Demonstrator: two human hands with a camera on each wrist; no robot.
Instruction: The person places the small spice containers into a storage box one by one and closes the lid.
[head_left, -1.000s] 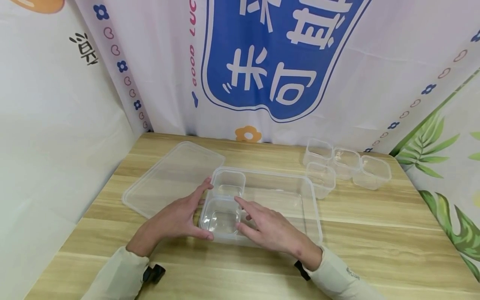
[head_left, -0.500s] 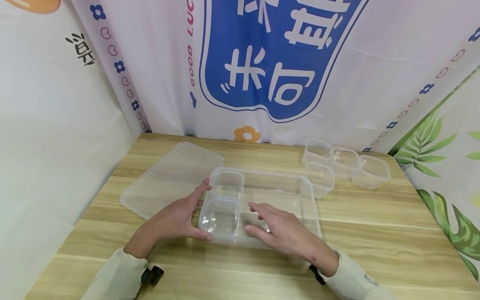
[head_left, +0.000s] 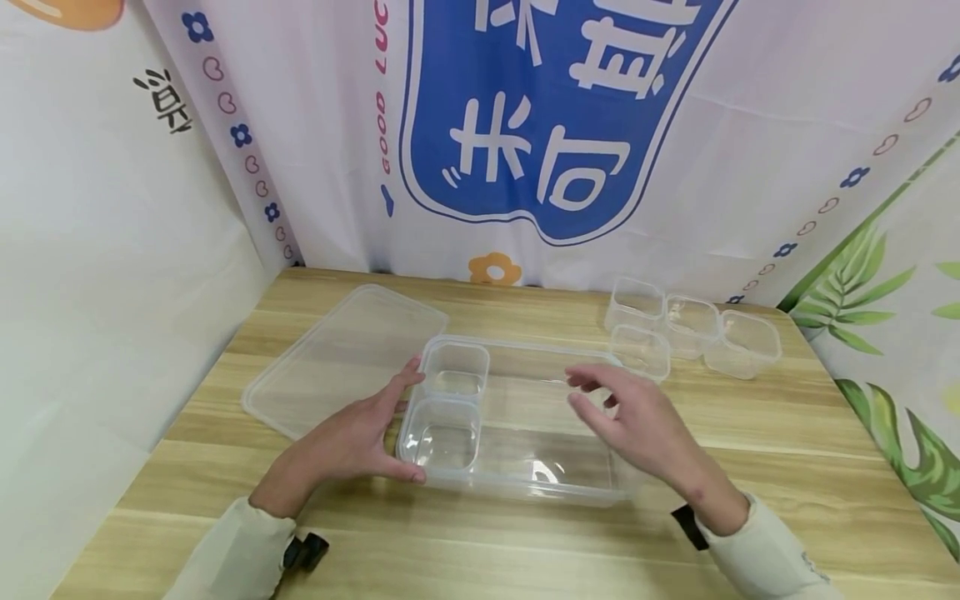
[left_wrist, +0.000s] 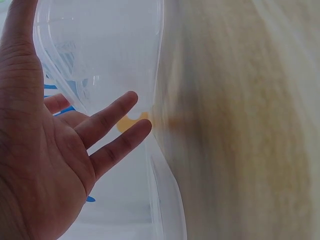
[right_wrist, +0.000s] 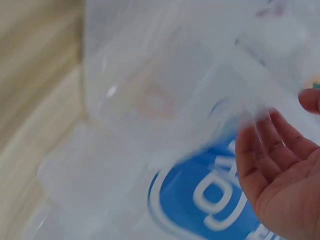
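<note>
A large clear rectangular plastic box [head_left: 540,488] stands on the table without its lid. At its left end sit two small clear plastic cups, a rear one [head_left: 455,371] and a front one [head_left: 442,435], one behind the other. My left hand [head_left: 360,437] spans that end of the box from outside, thumb at the front corner and fingers spread along the side. Those fingers look nearly straight in the left wrist view. Over the right part of the box hovers my right hand [head_left: 630,417], its fingers loosely bent and nothing between them.
Several more small clear cups [head_left: 742,343] stand at the back right, one [head_left: 642,350] close behind the box's right corner. A flat clear lid [head_left: 337,358] lies behind my left hand. Printed cloth [head_left: 337,167] hangs behind the wooden table [head_left: 480,550].
My right hand has left the front small cup and moved right across the box, rising toward its back right corner. My left hand and the box have stayed in place.
</note>
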